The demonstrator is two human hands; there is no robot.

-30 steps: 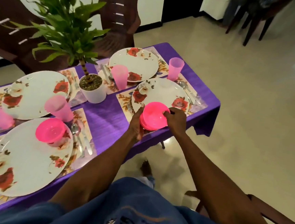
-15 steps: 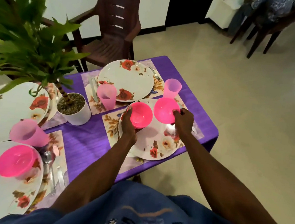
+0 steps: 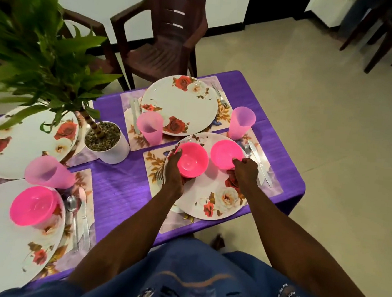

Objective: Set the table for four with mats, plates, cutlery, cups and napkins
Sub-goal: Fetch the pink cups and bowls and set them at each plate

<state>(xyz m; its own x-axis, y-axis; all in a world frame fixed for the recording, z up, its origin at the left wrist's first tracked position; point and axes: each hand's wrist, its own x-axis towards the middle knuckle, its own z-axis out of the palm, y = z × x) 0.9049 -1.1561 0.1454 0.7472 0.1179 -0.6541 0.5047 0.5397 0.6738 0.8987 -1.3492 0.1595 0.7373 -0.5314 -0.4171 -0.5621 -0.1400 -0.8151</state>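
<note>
On the near-right plate (image 3: pixel 210 194), at the 3 o'clock end of the tabletop (image 3: pixel 120 184), you hold two pink bowls side by side. Your left hand (image 3: pixel 173 170) grasps the left bowl (image 3: pixel 192 160), fingers (image 3: pixel 177 155) curled round its near wall, with the thumb side hidden under it. Your right hand (image 3: pixel 245 170) pinches the near rim of the right bowl (image 3: pixel 226 154), which sits at about 1 o'clock on the same plate. You keep the bowls apart, with a narrow gap between them; whether either rests on the plate or hangs just above it cannot be told.

That plate lies on a floral mat (image 3: pixel 155 166) with a fork (image 3: pixel 159 175) peeking out at its 9 o'clock edge and a knife (image 3: pixel 261 164) at 3 o'clock. A pale pink cup (image 3: pixel 241 122) stands just beyond the plate at 1 o'clock.

At 12 o'clock from your hands sits the far plate (image 3: pixel 180 104), with a second cup (image 3: pixel 150 126) at its near-left edge, a far knife (image 3: pixel 135 117) at its left and a far fork (image 3: pixel 220 94) at its right.

At 9 o'clock you have a potted plant (image 3: pixel 106 143) in a white pot. Further toward 8 o'clock, a third bowl (image 3: pixel 34 205) rests on the near-left plate (image 3: pixel 4 245), with a spoon (image 3: pixel 73 208) beside it and a tipped-looking cup (image 3: pixel 48 172) just beyond. A brown chair (image 3: pixel 164 39) stands past the tabletop at 12 o'clock.
</note>
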